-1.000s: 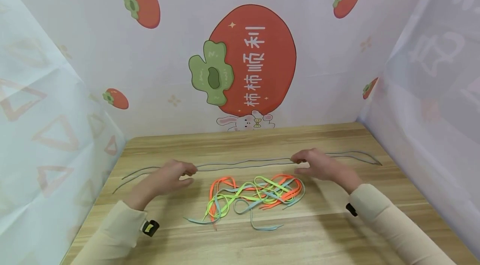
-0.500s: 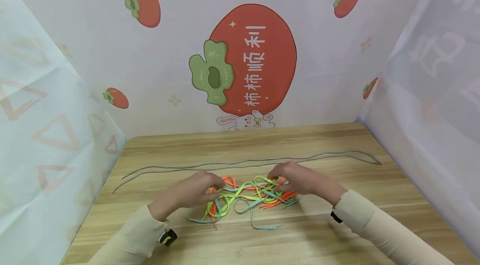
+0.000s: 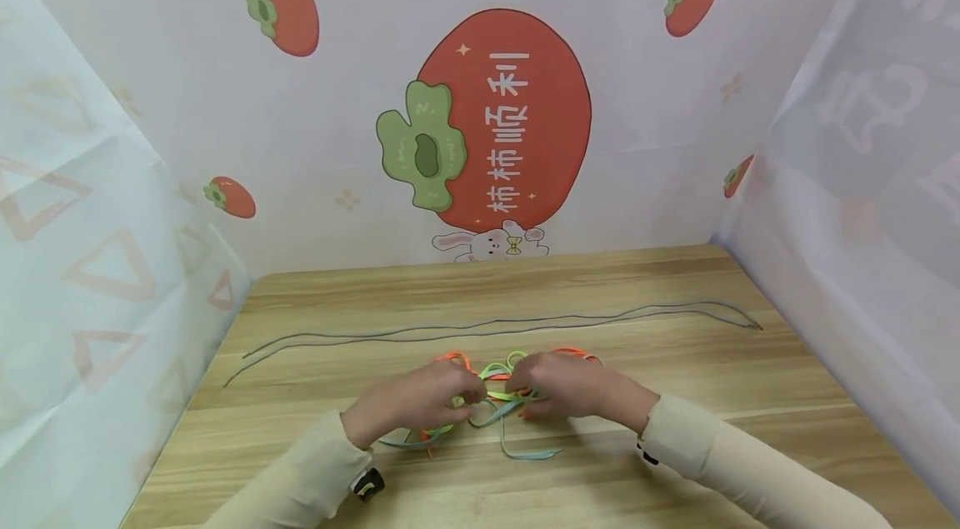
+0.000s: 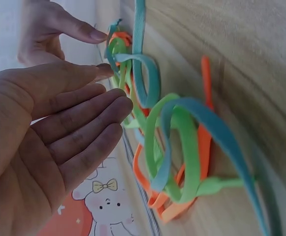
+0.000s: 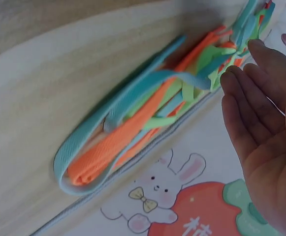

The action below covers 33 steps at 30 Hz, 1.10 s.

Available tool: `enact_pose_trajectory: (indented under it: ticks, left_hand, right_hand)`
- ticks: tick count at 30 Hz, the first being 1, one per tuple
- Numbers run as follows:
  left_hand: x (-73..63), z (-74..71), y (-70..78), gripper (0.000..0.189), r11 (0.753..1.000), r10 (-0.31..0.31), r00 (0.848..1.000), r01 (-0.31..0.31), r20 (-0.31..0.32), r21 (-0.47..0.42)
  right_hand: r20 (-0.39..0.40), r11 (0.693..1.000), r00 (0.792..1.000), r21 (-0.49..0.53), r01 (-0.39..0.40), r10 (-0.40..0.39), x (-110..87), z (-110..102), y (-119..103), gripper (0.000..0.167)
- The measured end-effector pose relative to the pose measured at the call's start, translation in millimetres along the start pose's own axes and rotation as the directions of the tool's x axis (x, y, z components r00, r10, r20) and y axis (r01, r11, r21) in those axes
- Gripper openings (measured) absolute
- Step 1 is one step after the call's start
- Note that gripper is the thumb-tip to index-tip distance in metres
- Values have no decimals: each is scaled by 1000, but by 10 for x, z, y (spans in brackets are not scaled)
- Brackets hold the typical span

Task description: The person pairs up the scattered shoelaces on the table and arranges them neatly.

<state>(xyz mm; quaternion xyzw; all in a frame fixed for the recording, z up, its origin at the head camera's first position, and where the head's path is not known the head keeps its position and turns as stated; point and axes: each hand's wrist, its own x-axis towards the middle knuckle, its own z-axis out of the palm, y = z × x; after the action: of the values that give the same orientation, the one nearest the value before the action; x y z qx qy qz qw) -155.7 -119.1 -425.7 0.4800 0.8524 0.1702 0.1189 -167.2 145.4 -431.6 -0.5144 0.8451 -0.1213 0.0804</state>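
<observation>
A tangle of flat shoelaces lies on the table in front of me: a neon green lace (image 4: 190, 142), an orange lace (image 5: 115, 142) and a light blue lace (image 3: 525, 455). Above the left half of the tangle hovers my left hand (image 3: 423, 402), its fingers loosely bent and nothing pinched between them. My right hand (image 3: 577, 386) is over the middle and right part, palm side facing the laces, fingers relaxed. The right thumb (image 5: 268, 56) is very near the laces; whether it touches them I cannot tell. Both hands hide much of the tangle in the head view.
Behind the tangle, two thin grey cords (image 3: 450, 334) stretch side by side across the wooden table (image 3: 480, 283). A printed white sheet (image 3: 337, 121) stands at the back, and similar sheets enclose the left and right sides.
Both hands have left the grey cords, come toward me and moved inward over the coloured laces, closer to each other. The cords stay where they were.
</observation>
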Motion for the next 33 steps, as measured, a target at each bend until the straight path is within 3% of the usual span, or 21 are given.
enact_pose_trajectory:
  ticks: [8,13,19,25,33]
  left_hand:
    - [108,100,12,13,999,-24,1000,24,10,-32]
    - [122,133,34,9,997,-67,998,68,4,-35]
    - [133,158,56,3,994,-94,995,92,-25,-64]
    - [161,208,60,5,992,-109,990,103,-90,-70]
    - [211,304,66,13,985,-169,956,158,-239,-65]
  right_hand:
    - [-15,992,999,-122,34,-36,89,183,4,10]
    - [-62,993,996,-103,64,-70,136,227,20,6]
    - [-50,999,998,-44,23,-25,164,223,32,9]
    - [-68,996,998,85,-11,17,168,208,67,14]
    - [-94,977,994,208,-41,61,162,121,96,8]
